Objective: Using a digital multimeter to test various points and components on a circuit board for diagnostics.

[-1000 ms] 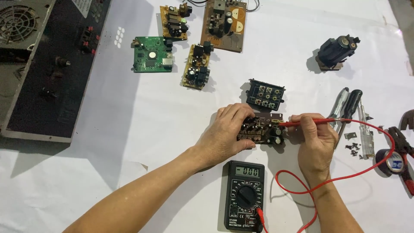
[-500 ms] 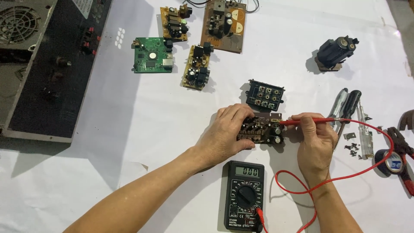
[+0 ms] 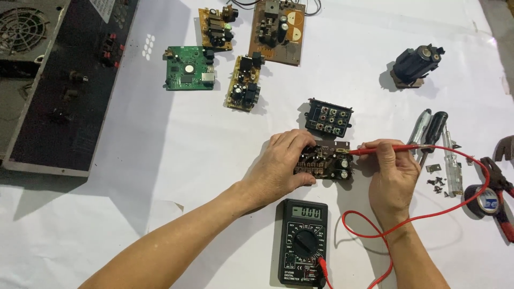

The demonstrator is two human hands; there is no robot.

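My left hand [image 3: 281,166] rests on a small brown circuit board [image 3: 326,162] in the middle of the white table, gripping its left side. My right hand [image 3: 393,174] holds a red test probe [image 3: 375,151] whose tip touches the board's upper right edge. The probe's red lead [image 3: 455,206] loops across the table to a black digital multimeter [image 3: 302,243] lying just in front of the board, between my forearms.
A black connector panel [image 3: 327,118] lies just behind the board. Several circuit boards [image 3: 243,83] sit at the back, one of them green [image 3: 187,68]. A dark amplifier chassis [image 3: 53,80] fills the left. Screwdrivers [image 3: 431,134], small screws [image 3: 436,181], pliers [image 3: 498,184], tape [image 3: 484,200] and a black motor [image 3: 415,64] lie right.
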